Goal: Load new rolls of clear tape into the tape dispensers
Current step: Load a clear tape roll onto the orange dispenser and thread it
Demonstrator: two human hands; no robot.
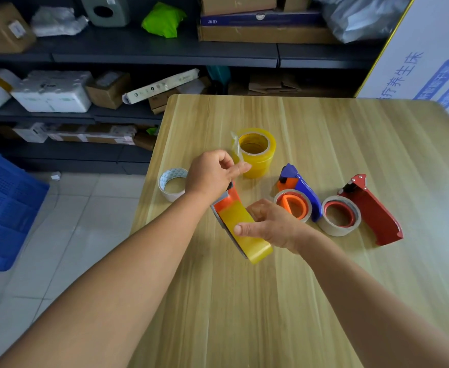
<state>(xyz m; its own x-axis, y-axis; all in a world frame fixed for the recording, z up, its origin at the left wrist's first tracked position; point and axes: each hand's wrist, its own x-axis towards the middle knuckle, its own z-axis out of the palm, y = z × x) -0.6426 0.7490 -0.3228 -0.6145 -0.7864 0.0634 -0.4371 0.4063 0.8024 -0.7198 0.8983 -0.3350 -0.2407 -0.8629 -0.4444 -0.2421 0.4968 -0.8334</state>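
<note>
Left fingers (238, 170): curled in, thumb and forefinger pinching the loose end of a clear tape strip (236, 147) that rises beside the spare roll.
Right fingers (244, 229): wrapped round the yellowish tape roll (247, 235) mounted on the held dispenser, thumb lying flat across its outer face.
Left hand (210, 176): raised over the table, just above the head of the held dispenser.
Right hand (274, 224): gripping the loaded roll from the right side, wrist toward the near edge.
Orange dispenser (227, 200): held between both hands, tilted, its roll end pointing toward the near edge; it sits over the left half of the table.
Spare yellow tape roll (256, 152): standing on its flat side, mid-table toward the far edge, just beyond the left hand.
Blue dispenser (301, 189): lying on its side near the middle, with a thin roll on an orange hub, just right of the right hand.
Red dispenser (372, 211): lying on its side further right, a thin roll on its red hub, close beside the blue one.
White core (171, 183): nearly used-up roll, close to the left edge, partly behind the left wrist.
Table (351, 288): light wood-grain top.
Surroundings: dark shelving (138, 51) with boxes and parcels beyond the far edge; blue crate (3, 208) on the tiled floor to the left.
</note>
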